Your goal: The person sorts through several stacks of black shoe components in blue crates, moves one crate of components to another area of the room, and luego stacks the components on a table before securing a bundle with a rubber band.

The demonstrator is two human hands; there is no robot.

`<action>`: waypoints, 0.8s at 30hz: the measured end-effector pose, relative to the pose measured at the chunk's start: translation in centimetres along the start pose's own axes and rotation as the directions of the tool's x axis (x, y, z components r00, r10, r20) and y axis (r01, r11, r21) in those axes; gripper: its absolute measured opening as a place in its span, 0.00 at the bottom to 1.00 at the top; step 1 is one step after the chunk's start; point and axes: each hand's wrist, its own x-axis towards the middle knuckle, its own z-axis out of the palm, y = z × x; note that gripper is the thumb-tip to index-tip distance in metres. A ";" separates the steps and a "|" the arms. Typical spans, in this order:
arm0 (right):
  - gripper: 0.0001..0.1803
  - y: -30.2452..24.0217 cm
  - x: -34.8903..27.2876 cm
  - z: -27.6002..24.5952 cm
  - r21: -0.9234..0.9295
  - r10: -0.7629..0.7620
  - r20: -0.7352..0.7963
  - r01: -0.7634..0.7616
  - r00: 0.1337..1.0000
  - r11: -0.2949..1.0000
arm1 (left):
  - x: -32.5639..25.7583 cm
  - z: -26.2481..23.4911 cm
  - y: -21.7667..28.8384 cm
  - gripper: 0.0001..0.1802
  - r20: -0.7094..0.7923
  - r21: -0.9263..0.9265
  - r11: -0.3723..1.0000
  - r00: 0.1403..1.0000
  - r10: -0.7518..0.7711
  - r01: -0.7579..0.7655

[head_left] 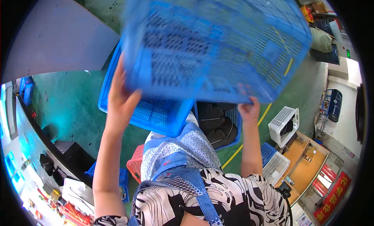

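Observation:
A large blue plastic crate with slatted walls is held up in front of me, tilted and blurred by motion. My left hand grips its left side, the thumb out along the near edge. At the near right edge, my right hand has its fingers closed over the rim. Below and to the left stands a second blue crate, partly hidden by the raised one. Another blue crate at my feet holds dark, rounded padded items whose kind I cannot make out.
A grey-white tabletop lies at the far left. White crates and a wooden cabinet stand at the right. A red crate sits left of my legs. A yellow line crosses the green floor.

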 end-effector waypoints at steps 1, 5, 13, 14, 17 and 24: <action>0.30 -1.9 1.2 -1.3 0.106 0.007 0.059 -0.013 0.998 0.994 | 2.3 2.5 1.7 0.40 0.025 -0.060 0.994 0.995 0.098 -0.096; 0.26 -7.5 6.0 -5.1 0.184 -0.080 -0.237 0.126 0.968 0.975 | 6.9 7.8 0.9 0.37 0.145 0.152 0.981 0.985 0.097 -0.120; 0.34 -12.3 22.5 -13.1 0.598 0.070 -0.346 0.163 0.936 0.785 | 2.6 7.5 -9.9 0.26 0.083 0.346 0.835 0.873 -0.481 0.428; 0.34 -11.6 24.3 -14.0 0.605 0.089 -0.354 0.156 0.931 0.780 | 2.5 7.0 -10.4 0.25 0.033 0.390 0.782 0.842 -0.539 0.486; 0.34 -8.8 30.5 -16.3 0.553 0.126 -0.529 0.229 0.839 0.801 | 3.4 4.7 -12.7 0.24 -0.022 0.475 0.745 0.852 -0.522 0.469; 0.24 1.7 34.2 -17.8 0.593 0.110 -0.590 0.336 0.800 0.732 | 12.6 -4.6 -17.4 0.28 0.066 0.898 0.439 0.996 -0.052 -0.037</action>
